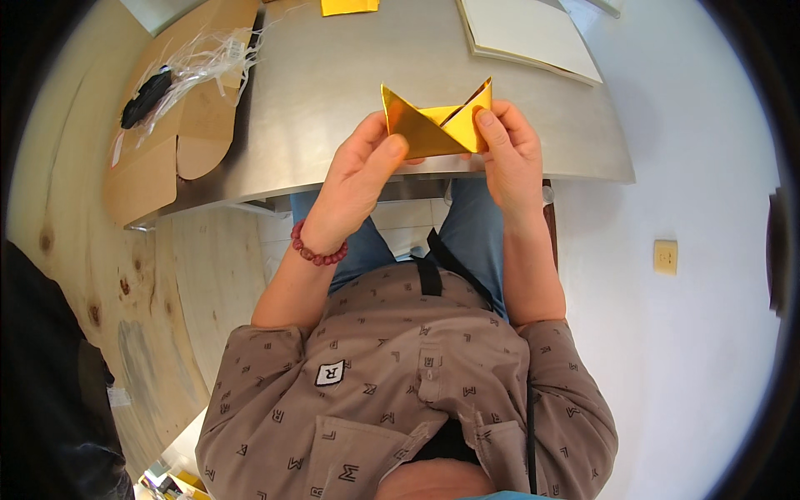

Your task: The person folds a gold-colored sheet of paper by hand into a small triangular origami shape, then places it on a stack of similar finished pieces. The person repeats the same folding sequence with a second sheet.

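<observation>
Between my hands, over the near edge of the metal table, is a folded sheet of shiny gold paper (427,132) with a raised point at each end. My left hand (363,158) pinches its left end, thumb on the front face and fingers behind. The right end is gripped by my right hand (510,148), its thumb pressed on the paper beside an open fold. The fingers behind the paper are mostly hidden. A red bead bracelet (318,247) circles my left wrist.
The metal table (333,79) carries a flattened cardboard box (196,137) at left, with clear plastic strips (212,62) and a black object (147,97) on it. More gold paper (349,7) lies at the far edge. A stack of white sheets (533,37) rests far right.
</observation>
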A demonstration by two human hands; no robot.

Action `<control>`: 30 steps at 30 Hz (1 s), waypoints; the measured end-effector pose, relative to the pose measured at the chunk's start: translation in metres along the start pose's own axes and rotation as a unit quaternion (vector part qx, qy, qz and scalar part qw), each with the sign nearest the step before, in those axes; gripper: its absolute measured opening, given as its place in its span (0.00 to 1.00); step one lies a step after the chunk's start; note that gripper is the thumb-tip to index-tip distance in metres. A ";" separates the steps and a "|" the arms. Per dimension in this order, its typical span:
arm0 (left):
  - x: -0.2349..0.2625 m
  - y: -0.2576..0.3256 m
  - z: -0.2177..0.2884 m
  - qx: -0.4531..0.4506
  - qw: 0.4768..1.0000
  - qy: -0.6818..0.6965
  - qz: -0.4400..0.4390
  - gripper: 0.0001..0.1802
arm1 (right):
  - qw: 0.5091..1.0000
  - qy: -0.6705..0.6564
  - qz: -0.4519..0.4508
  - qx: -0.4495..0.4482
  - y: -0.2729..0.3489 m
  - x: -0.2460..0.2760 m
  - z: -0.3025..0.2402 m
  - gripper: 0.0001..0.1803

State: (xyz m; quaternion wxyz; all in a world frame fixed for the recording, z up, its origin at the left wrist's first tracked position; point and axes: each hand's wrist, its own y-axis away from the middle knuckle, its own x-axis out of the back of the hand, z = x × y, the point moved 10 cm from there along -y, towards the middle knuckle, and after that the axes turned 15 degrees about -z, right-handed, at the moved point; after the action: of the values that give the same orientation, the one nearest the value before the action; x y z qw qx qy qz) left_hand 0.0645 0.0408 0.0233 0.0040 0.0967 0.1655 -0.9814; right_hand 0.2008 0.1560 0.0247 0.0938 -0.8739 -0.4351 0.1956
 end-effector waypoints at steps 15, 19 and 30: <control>-0.001 -0.001 -0.024 0.108 0.980 0.159 0.059 0.21 | 0.955 0.271 0.081 0.086 0.022 -0.012 -0.012 0.12; -0.006 -0.002 -0.025 0.100 0.973 0.201 0.049 0.18 | 0.959 0.248 0.108 0.089 0.027 -0.008 -0.010 0.12; 0.000 -0.004 -0.027 0.055 0.975 0.200 0.075 0.18 | 0.983 0.174 0.040 0.032 0.020 -0.017 -0.005 0.14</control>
State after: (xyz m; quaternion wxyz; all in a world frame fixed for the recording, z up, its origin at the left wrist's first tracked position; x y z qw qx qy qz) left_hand 0.0695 0.0529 -0.0003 0.0392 0.3030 0.1011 -0.9468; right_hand 0.2081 0.1307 0.0268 0.1883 -0.9079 -0.3700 0.0580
